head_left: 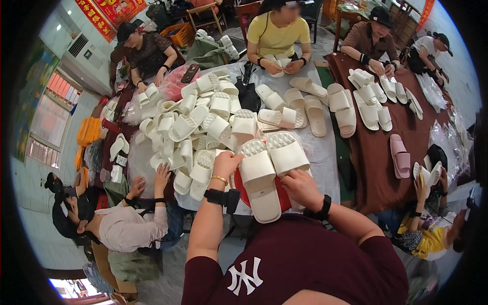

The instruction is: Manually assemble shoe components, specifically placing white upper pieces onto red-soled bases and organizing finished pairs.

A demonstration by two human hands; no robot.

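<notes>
A pair of white slide slippers is held in front of me at the near edge of the table. My left hand pinches the side of the left slipper, whose sole end points toward me. My right hand is closed on the near edge of the right slipper, which lies against the first one and sits slightly higher. Both have a quilted footbed and a broad plain strap. Something red shows beneath them, mostly hidden. Just beyond my left hand rises a large heap of similar white slippers.
More slippers lie along the table's right side. A brown-covered table carries white slippers and a pink slipper. A phone rests on pink plastic. Several people work around both tables, one close at my left.
</notes>
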